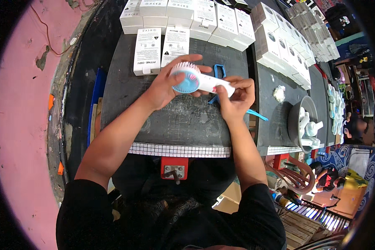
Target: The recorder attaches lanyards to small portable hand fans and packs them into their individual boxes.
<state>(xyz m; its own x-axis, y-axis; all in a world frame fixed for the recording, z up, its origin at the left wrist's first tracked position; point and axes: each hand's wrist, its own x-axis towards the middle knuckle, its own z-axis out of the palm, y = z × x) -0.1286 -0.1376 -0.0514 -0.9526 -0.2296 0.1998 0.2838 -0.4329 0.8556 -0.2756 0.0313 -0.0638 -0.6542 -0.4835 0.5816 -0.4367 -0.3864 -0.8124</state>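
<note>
A white handheld fan [189, 84] with a light blue grille is held above the dark work table, tilted with its handle toward the right. My left hand [159, 88] closes around the round fan head, its thumb on the grille. The fingers of my right hand [236, 103] grip the lower end of the handle. Behind and below the fan lies a blue strap [219, 68], partly hidden by the fan and my right hand; a blue strip [257, 114] shows to the right of that hand. Two white boxes [147, 52] lie just beyond my left hand.
Rows of white boxes [181, 12] line the table's far side, with more stacks [275, 46] to the right. A grey bowl [293, 121] holding several fans stands on the right-hand table. Near it lies a crumpled white lump [279, 94]. A red clamp [174, 166] sits below the front edge.
</note>
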